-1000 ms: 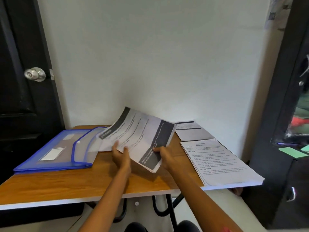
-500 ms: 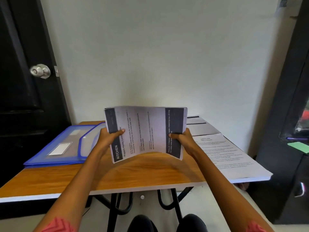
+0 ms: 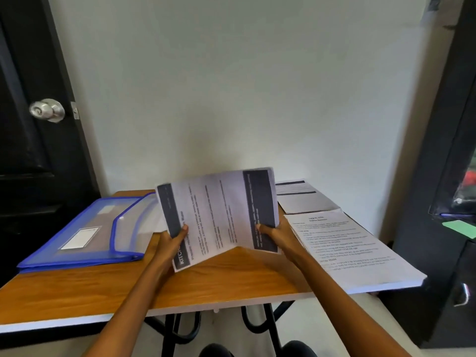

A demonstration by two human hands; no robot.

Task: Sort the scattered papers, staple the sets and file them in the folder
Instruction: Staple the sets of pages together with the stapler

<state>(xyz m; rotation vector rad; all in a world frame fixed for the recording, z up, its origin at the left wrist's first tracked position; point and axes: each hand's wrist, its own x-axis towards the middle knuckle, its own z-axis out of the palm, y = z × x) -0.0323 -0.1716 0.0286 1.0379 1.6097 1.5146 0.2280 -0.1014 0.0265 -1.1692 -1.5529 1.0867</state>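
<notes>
black door with round silver knob (image 3: 47, 110) far left | translucent blue plastic folder (image 3: 85, 233) flat at worktop's left edge, flap open | left hand (image 3: 170, 243) fingers pinching printed paper set (image 3: 219, 217) by left edge, lifted above brown wooden worktop (image 3: 77, 287) | right hand (image 3: 278, 234) fingers pinching right edge | thick white paper stack (image 3: 355, 251) overhanging worktop's right corner

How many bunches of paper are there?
3. One held set is up in both hands, over the table's middle. One thick stack lies at the table's right edge. One sheet pile lies behind it by the wall. More may hide inside the blue folder.
</notes>
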